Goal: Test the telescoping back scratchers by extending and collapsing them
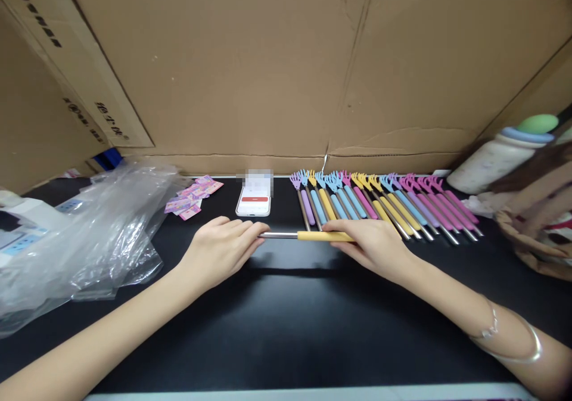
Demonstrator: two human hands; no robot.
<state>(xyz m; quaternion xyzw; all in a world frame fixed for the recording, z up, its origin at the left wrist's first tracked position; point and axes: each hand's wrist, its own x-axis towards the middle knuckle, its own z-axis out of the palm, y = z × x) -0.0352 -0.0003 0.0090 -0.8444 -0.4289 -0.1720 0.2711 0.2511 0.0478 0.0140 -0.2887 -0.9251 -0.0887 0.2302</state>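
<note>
Both hands hold one yellow-handled back scratcher (313,235) level above the black table (286,323). My left hand (221,249) pinches the bare metal end of its rod. My right hand (373,245) closes round the yellow grip, and the clawed end is hidden under it. Just behind lies a row of several more back scratchers (384,201) with purple, blue, yellow and pink grips, claws pointing to the cardboard wall.
A white phone (254,199) lies behind the left hand. Small pink labels (192,197) sit beside a heap of clear plastic bags (89,228) at the left. A cardboard wall (286,67) closes the back. A white bottle (491,162) and a bag (536,228) stand at the right.
</note>
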